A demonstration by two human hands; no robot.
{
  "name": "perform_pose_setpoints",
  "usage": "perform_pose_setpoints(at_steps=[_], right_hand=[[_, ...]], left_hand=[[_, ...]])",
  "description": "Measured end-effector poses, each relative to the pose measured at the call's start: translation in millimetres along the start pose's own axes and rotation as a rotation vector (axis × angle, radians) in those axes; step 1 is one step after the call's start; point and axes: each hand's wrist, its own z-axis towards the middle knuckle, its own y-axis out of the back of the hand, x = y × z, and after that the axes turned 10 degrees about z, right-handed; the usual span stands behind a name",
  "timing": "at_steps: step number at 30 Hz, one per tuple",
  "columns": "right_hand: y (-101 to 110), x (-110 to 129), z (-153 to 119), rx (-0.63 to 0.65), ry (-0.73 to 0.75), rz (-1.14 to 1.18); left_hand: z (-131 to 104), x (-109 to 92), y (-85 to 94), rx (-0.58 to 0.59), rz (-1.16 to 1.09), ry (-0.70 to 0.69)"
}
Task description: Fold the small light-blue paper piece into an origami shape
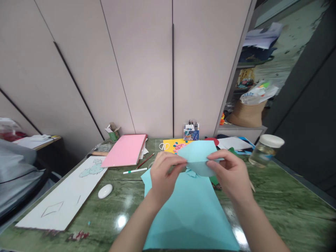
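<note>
Between both hands a small piece of light blue paper [198,151] is held up, with a crease running across it and its lower part in shade. My left hand [166,172] pinches its left end between thumb and fingers. My right hand [228,171] grips the right end the same way. Below them a large sheet of light blue paper [187,213] lies on the table, with some small blue scraps [192,172] near its far edge. Part of the sheet is hidden behind my forearms.
Left lie a white sheet with a cactus drawing [70,192], a white oval object [105,191], a pink board [126,150] and a marker [134,171]. Behind are scissors [164,146], yellow paper [169,142] with pink bits and a pen box [191,132]. A lidded jar [265,151] stands right.
</note>
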Motion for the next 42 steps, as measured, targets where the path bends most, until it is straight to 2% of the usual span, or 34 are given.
perform_pose_setpoints(at_steps=[5,8,17,36,42], right_hand=[[-0.3,8.0,-1.8,0.035,0.112,-0.147],[-0.4,12.1,-3.8,0.06,0.188,-0.213],[3.3,13.5,-7.8,0.161,0.302,-0.337],[-0.6,16.5,-7.5,0.188,0.292,-0.355],[-1.2,14.8,-6.9,0.223,0.331,-0.365]], left_hand=[[3.6,4.5,8.2,0.001,0.165,-0.301],[5.1,3.2,10.2,0.012,0.218,-0.365],[5.9,-3.9,11.0,0.038,0.283,-0.34],[5.9,-2.2,4.8,0.137,0.107,-0.257],[7.1,-3.1,5.1,0.113,0.104,-0.243]])
